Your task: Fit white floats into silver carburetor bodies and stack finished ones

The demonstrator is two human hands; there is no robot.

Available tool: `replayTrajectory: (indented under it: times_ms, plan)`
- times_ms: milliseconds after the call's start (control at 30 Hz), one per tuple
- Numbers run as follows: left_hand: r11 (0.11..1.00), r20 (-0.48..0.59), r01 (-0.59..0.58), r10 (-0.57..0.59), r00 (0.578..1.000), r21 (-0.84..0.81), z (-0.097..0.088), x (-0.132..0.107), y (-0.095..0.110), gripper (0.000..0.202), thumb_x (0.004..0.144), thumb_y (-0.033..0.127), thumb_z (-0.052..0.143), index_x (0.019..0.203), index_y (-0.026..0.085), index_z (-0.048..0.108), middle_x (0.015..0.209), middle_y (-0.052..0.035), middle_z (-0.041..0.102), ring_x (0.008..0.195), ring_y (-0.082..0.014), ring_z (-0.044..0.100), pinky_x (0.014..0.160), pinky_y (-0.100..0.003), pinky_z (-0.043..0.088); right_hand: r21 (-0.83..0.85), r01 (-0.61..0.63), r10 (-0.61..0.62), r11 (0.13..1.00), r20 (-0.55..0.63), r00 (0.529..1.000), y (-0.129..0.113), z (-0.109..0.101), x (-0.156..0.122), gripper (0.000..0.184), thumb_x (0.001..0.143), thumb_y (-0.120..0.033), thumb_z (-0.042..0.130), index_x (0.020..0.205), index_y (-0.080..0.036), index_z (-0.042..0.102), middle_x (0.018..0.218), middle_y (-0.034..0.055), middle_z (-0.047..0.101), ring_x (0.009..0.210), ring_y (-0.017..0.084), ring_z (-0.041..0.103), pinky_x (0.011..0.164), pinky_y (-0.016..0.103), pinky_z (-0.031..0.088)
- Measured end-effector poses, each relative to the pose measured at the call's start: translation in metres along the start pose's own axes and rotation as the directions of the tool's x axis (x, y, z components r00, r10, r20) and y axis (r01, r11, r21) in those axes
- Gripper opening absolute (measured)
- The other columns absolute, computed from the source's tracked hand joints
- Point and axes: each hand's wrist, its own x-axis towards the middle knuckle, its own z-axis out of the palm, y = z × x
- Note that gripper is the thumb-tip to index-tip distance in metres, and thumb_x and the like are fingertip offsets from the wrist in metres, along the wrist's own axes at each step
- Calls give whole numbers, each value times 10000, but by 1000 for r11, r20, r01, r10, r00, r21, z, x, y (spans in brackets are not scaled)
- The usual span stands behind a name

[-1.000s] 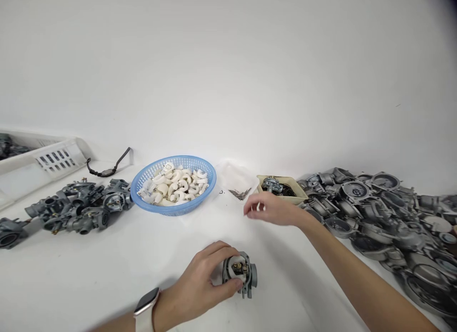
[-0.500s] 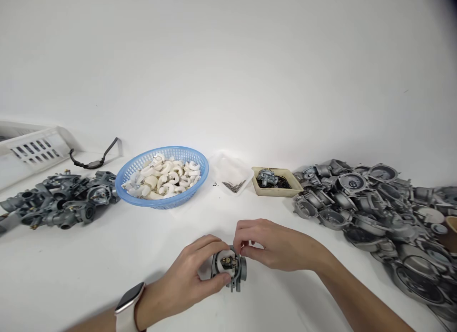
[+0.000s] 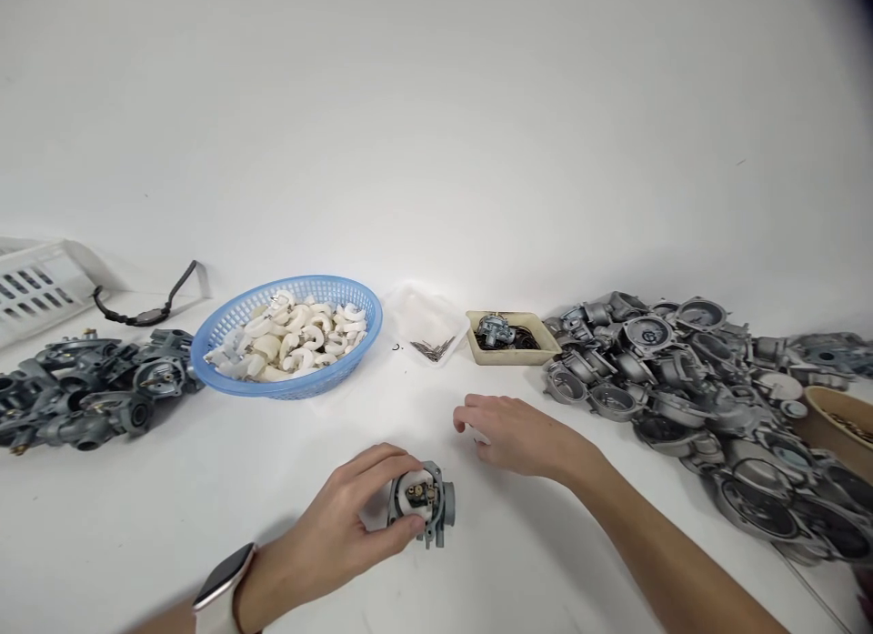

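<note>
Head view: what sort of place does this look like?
Probably a parts workshop, judging by the heap of grey metal cup-shaped parts, the blue oval plastic basket of curved white pieces, and the grey metal housing gripped by the left hand.

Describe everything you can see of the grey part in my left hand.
The grey part looks like a cast-metal carburetor body, apparently resting on the white table with its open side up. A curved white piece sits in the roughly round opening, beside small brass-coloured fittings. A wide round port juts out to the right, and short stubs project at the near edge. The left hand grips it, fingers across the far side, thumb at the near side.
</note>
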Motion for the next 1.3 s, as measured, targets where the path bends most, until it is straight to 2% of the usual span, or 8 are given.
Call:
replayTrajectory:
  times_ms: [267, 500, 633, 733, 933, 1033, 1100, 1300]
  plan:
    - [1000, -28, -27, 27, 999, 12, 0, 0, 2, 332, 903, 273, 680, 1226, 239, 616, 1188, -70, 647, 1067, -211, 635, 926, -307, 532, -47, -28, 28, 999, 11, 1000, 2, 4, -1, 234, 765, -112, 549, 968, -222, 580, 991, 20, 622, 819, 172, 551, 604, 247, 257]
    - [999, -36, -45, 45, 998, 18, 1, 0, -3, 369, 898, 256, 682, 1258, 260, 597, 1204, -61, 640, 1080, -204, 631, 946, -313, 526, -143, -54, 45, 988, -69, 997, -6, 28, 13, 254, 717, 48, 426, 839, -163, 497, 778, 29, 533, 653, 138, 455, 592, 281, 162]
    - [999, -38, -32, 33, 999, 25, 1, 0, -1, 371, 891, 257, 686, 1253, 267, 602, 1209, -58, 640, 1084, -207, 631, 945, -308, 526, -80, -2, -3, 997, -63, 998, -6, 12, 7, 248, 767, -58, 500, 952, -203, 578, 873, 16, 616, 781, 159, 532, 602, 244, 253]
    - [999, -34, -34, 35, 999, 25, 0, 1, 0, 361, 891, 260, 683, 1244, 263, 605, 1194, -59, 644, 1069, -209, 634, 929, -305, 532, 115, 85, -81, 990, -43, 996, -8, -7, -2, 162, 786, -141, 551, 906, -219, 627, 874, -20, 649, 827, 137, 562, 630, 216, 352]
    - [999, -28, -30, 31, 999, 18, 0, 0, -1, 365, 889, 254, 687, 1242, 263, 596, 1189, -59, 634, 1059, -207, 628, 921, -312, 521, 563, 233, -231, 793, -75, 970, -16, -17, -5, 172, 751, -113, 586, 852, -189, 703, 926, -9, 685, 788, 109, 609, 714, 210, 484]
    - [1000, -23, -24, 24, 999, 9, 0, 0, -1, 369, 885, 236, 687, 1239, 272, 593, 1180, -51, 635, 1050, -201, 627, 923, -309, 517, 728, 200, -239, 656, -50, 970, -19, -12, 0, 170, 778, -140, 604, 896, -175, 720, 915, 14, 710, 823, 133, 643, 771, 240, 513]
    - [1000, -25, -22, 22, 999, 7, 0, 1, 0, 372, 885, 226, 681, 1243, 273, 591, 1175, -50, 638, 1046, -199, 629, 926, -310, 518, 794, 142, -213, 591, -16, 977, -20, -7, 3, 145, 788, -177, 633, 903, -164, 721, 874, 23, 717, 792, 136, 641, 745, 245, 513]
    - [1000, -39, -18, 19, 999, 15, 2, 1, 0, 373, 867, 227, 695, 1225, 265, 601, 1155, -55, 645, 1034, -203, 638, 910, -301, 536, 850, 91, -159, 520, -9, 987, -25, 5, 9, 134, 775, -218, 683, 881, -155, 735, 829, 25, 703, 718, 112, 592, 676, 227, 475]
